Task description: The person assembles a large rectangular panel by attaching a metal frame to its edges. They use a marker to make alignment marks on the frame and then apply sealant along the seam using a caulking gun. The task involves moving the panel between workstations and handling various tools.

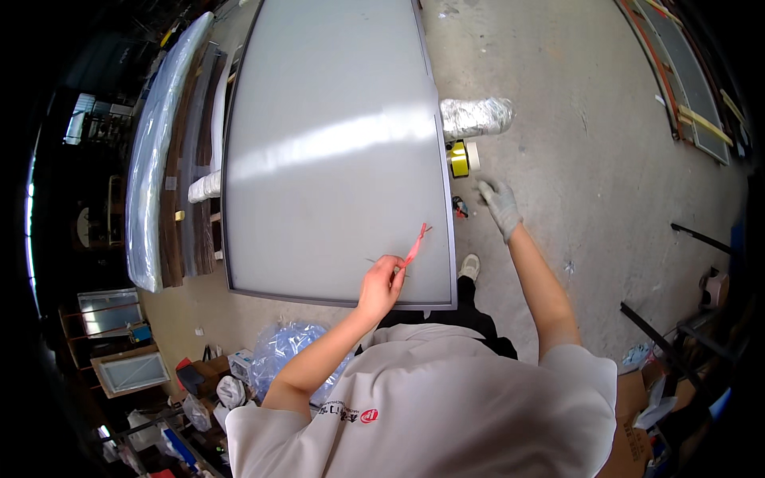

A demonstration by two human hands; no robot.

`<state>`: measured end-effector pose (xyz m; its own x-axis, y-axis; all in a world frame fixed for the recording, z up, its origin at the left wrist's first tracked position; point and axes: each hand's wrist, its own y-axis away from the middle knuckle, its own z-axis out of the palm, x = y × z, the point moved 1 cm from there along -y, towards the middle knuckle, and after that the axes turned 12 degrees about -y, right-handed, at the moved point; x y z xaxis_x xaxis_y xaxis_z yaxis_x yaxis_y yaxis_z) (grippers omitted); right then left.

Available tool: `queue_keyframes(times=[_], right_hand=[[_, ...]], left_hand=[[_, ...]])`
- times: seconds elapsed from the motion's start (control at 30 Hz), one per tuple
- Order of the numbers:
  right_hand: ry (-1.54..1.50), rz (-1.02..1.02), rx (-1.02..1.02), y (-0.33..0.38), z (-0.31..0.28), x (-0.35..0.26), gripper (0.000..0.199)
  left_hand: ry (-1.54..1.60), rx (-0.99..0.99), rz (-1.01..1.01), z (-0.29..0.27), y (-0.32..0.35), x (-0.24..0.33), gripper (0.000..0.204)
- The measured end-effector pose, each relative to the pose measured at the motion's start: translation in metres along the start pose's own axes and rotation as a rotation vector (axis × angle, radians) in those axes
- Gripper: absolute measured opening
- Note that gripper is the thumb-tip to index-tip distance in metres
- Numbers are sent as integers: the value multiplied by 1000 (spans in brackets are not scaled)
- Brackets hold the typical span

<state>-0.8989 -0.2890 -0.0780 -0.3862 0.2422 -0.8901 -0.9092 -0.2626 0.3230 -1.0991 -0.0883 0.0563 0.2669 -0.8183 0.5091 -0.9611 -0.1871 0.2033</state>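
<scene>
- Plastic-wrapped long boards (pixel 163 151) lie left of the grey panel (pixel 335 151), running the same way as its long sides.
- Grey panel lies flat, its long axis pointing away from the person, its near edge just in front of the body.
- Left hand (pixel 382 280), bare, rests over the panel's near right corner, thumb and fingers pressed together, pinching the lower end of a red strip (pixel 416 245).
- Red strip slants up and to the right from the pinch, lying over the panel surface.
- Right hand (pixel 500 203), in a grey glove, hangs past the panel's right edge over the concrete floor (pixel 606 159), fingers loosely spread, holding nothing.
- Yellow tape roll (pixel 458 158) sits just beside that right edge, below a silver-wrapped bundle (pixel 476 116).
</scene>
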Motion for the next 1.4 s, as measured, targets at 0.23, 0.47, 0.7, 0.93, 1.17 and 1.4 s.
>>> queue_keyframes(times=[0.23,0.47,0.7,0.93,1.17,1.4], right_hand=[[-283,442,-353,143,39,-51,52],[-344,490,-245,175,100,-79,41],[-129,315,-178,175,75,-73,36],[-227,401,-52,219,116,-51,36],[-58,480,-186,280,191,2,35],[42,626,-106,319,196,43,33]], left_hand=[[401,196,286,-34,11,46,6],[399,104,604,2,60,49,24],[878,-120,-262,42,132,-59,26],[1475,106,-772,15,118,-188,26],[1466,390,-833,-32,117,-329,31],[1636,312,-654,-36,150,-388,26]])
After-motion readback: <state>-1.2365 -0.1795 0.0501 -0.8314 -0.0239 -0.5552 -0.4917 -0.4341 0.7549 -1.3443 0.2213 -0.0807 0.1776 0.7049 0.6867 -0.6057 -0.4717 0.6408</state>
